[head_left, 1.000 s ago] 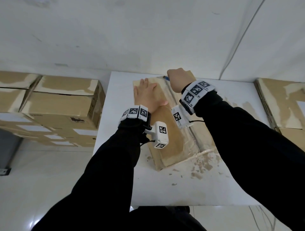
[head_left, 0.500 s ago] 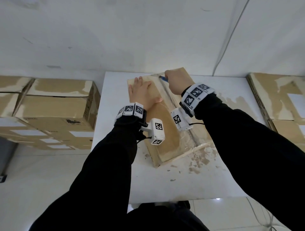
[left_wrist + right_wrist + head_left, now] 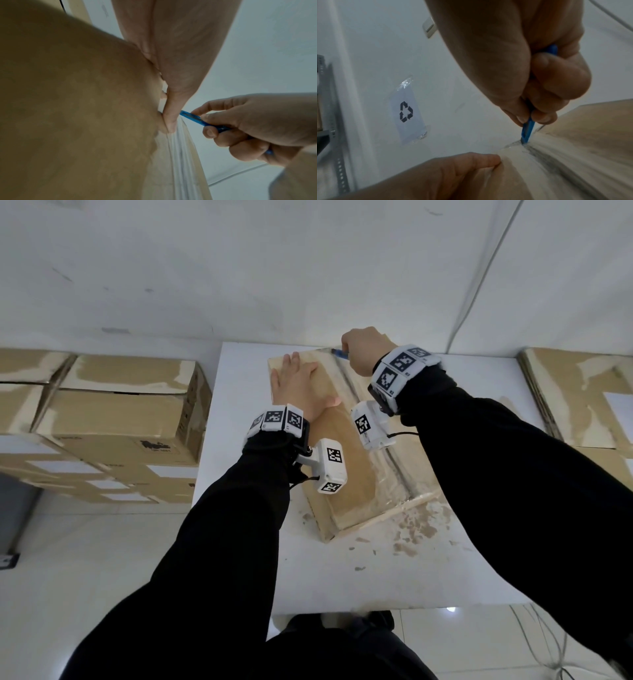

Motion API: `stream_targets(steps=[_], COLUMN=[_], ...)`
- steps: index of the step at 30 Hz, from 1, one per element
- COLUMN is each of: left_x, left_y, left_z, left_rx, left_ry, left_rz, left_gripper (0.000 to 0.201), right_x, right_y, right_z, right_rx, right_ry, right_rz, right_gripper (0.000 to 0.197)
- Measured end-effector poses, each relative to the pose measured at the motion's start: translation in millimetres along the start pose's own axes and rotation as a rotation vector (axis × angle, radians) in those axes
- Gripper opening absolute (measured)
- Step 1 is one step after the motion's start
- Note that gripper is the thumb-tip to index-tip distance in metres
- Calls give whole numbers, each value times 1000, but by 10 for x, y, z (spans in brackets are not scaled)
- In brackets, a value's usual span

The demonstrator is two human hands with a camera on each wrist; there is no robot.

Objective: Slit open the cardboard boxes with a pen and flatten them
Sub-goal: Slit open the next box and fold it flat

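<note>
A brown cardboard box (image 3: 349,470) lies on the white table (image 3: 342,577), its top seam covered by clear tape (image 3: 373,440). My left hand (image 3: 296,386) rests flat on the box's left flap, fingers straight, also seen as the left hand (image 3: 171,67). My right hand (image 3: 364,349) grips a blue pen (image 3: 340,354) in a fist at the far end of the seam. The pen (image 3: 528,132) has its tip dug into the tape at the box's far edge. From the left wrist, the pen (image 3: 195,119) sticks out of the right hand (image 3: 248,121).
Taped cardboard boxes (image 3: 113,419) are stacked left of the table. Flattened cardboard (image 3: 582,398) lies at the right. Torn paper scraps (image 3: 411,529) dot the table near the box's front corner. A white wall with a recycling sign (image 3: 406,112) stands behind. Cables (image 3: 541,642) hang at the right.
The right hand has shifted slightly with the pen at the seam's far end. The left hand stays flat on the box. The head view has drifted a little.
</note>
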State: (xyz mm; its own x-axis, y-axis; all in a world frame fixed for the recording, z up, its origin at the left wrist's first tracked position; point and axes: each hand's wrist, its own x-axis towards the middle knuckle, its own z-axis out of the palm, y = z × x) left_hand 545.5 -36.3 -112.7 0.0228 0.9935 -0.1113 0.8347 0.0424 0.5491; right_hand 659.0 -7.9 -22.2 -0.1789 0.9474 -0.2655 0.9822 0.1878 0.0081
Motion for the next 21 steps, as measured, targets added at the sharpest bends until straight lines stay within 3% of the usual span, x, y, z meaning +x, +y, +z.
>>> stream_targets(steps=[12, 21], left_x=[3, 28], left_y=[7, -22], left_z=[1, 21], left_rx=[-2, 3], left_ry=[-1, -10], left_rz=[2, 3], left_gripper=[75, 78], right_x=[-87, -466], right_y=[-34, 152], right_z=[35, 198], right_rx=[-71, -23], right_ry=[-17, -42], right_rz=[-37, -47], right_gripper=[29, 31])
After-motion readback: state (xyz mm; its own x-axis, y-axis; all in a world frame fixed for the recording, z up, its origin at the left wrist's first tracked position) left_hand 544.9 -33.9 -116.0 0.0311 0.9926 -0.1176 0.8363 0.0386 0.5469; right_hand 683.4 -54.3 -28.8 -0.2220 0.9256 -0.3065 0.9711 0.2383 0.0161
